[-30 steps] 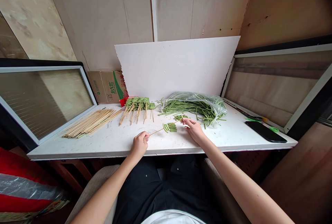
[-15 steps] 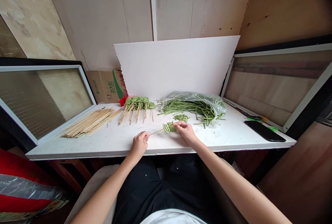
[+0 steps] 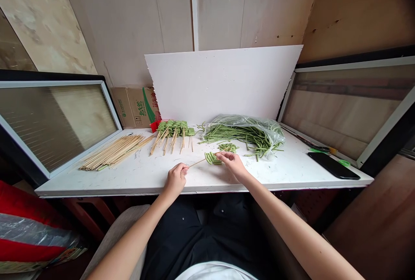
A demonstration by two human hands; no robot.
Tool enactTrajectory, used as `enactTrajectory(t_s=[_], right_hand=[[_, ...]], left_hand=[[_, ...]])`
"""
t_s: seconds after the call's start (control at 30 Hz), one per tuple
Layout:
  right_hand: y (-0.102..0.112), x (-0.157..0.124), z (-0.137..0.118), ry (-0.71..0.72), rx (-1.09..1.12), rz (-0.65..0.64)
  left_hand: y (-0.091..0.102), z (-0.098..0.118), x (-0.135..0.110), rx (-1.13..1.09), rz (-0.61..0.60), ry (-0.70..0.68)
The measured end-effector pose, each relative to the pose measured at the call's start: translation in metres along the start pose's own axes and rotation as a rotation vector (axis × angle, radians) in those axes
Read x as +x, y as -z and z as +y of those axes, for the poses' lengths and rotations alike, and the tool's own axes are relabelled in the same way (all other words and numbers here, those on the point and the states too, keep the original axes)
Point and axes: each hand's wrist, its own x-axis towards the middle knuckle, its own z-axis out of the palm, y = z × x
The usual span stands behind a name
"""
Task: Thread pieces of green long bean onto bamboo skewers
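Pinched in my left hand (image 3: 177, 179) is the bare end of a bamboo skewer (image 3: 197, 162), pointing to the right. Several short pieces of green bean (image 3: 210, 158) sit side by side on its far part. My right hand (image 3: 231, 164) has its fingertips closed on the green bean pieces at that end; which piece they grip is partly hidden. Just behind my right hand lies a small pile of cut green beans (image 3: 228, 147). More cut pieces lie on the table, partly covered by the hand and the skewer.
Loose bamboo skewers (image 3: 113, 152) lie at the left of the white table (image 3: 136, 185). Filled green bean skewers (image 3: 173, 128) are stacked behind. A plastic bag of long green beans (image 3: 243, 130) is at the back right, and a black phone (image 3: 333, 165) at the right edge. A cardboard box (image 3: 134, 107) stands back left.
More green bean pieces now show together on the skewer beside my right fingers. Both hands stay in nearly the same place; the whole view has shifted slightly.
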Motion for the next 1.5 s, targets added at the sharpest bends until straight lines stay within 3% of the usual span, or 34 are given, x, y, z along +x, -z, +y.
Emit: enactTrajectory(t_s=[0.17,0.33,0.6,0.93,1.17,1.3,1.5], right_hand=[[0.022,0.005,0.005,0.211,-0.411,0.004],[0.022,0.001,0.011,0.443,-0.749,-0.194],[0.017,-0.001,0.012,0.511,-0.963,-0.127],[0.016,0.0,0.012,0.517,-1.008,-0.161],[0.015,0.004,0.023,0.381,-0.99,-0.105],[0.014,0.001,0.02,0.385,-0.981,-0.1],[0.028,0.012,0.019,0.393,-0.644,-0.051]], left_hand=[[-0.002,-0.003,0.0,0.008,0.017,0.008],[-0.002,-0.004,-0.001,0.003,0.01,0.015],[-0.003,-0.007,-0.002,0.012,0.021,-0.007],[-0.003,-0.007,-0.002,0.007,0.027,-0.013],[-0.004,-0.009,-0.002,0.012,0.034,-0.027],[-0.004,-0.011,-0.002,0.02,0.036,-0.035],[-0.002,-0.005,0.0,0.014,0.055,-0.023]])
